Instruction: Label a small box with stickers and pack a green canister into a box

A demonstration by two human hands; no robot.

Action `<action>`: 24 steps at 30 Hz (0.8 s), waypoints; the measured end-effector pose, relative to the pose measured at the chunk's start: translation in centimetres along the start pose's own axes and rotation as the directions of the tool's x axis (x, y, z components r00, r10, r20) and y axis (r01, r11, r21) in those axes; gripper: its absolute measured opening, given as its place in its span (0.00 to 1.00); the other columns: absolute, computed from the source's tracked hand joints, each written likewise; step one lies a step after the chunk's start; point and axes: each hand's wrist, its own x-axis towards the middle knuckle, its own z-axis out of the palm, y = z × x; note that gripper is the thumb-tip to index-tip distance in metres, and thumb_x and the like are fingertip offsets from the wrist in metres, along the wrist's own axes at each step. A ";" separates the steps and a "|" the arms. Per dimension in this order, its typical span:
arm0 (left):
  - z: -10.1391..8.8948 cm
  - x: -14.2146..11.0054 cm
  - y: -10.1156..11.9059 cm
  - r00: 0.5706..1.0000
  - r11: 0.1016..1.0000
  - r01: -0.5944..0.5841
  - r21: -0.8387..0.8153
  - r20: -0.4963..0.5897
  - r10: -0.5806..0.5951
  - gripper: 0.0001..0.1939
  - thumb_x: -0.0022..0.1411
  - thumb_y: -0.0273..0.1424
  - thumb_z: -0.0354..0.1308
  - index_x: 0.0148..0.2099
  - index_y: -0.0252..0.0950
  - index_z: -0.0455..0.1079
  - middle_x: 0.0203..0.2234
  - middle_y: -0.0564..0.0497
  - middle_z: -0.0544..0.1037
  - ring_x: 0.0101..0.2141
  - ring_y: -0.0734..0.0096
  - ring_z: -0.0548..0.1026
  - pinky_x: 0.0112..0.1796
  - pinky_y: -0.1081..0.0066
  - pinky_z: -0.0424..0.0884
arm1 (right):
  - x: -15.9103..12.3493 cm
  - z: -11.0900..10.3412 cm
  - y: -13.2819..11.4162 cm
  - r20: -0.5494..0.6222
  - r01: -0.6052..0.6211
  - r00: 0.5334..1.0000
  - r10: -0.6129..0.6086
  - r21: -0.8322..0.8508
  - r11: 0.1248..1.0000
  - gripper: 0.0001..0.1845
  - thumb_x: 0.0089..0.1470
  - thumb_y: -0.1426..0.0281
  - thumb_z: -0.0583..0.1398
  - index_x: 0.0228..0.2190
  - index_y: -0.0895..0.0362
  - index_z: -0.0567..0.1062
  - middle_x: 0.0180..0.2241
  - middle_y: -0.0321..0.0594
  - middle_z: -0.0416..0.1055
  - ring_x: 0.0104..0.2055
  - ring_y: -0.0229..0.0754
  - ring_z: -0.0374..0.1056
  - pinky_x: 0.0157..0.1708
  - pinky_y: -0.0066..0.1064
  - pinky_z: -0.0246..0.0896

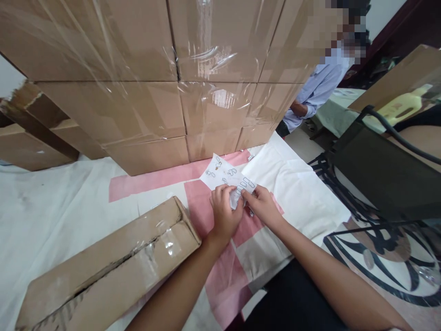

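Holds printed paper [228, 174] by its near end with half-curled left hand [225, 214] and pinched right hand [263, 204] (over pink-and-white cloth [197, 207]), right of a taped box [110, 259], short of far stacked boxes [138, 108].

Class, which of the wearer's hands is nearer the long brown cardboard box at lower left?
Left. The left hand is just past the right end of the long cardboard box; the right hand is farther right.

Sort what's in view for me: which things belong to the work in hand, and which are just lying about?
In hand:
- White sheet with dark looped marks
- Left hand and right hand, both holding it

Apparently just lying about:
- Taped carton
- Stack of wrapped boxes
- Dark chair
- Yellow container
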 end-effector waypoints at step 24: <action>-0.3 0.0 0.2 1.000 1.000 -0.010 -0.015 0.005 0.010 0.12 0.63 0.30 0.59 0.49 0.40 0.65 0.45 0.47 0.73 0.50 0.59 0.69 0.52 0.59 0.63 | -0.1 -0.1 -0.4 0.062 -0.044 0.998 0.033 0.192 0.980 0.11 0.53 0.67 0.60 0.39 0.54 0.67 0.20 0.27 0.69 0.19 0.35 0.64 0.20 0.26 0.60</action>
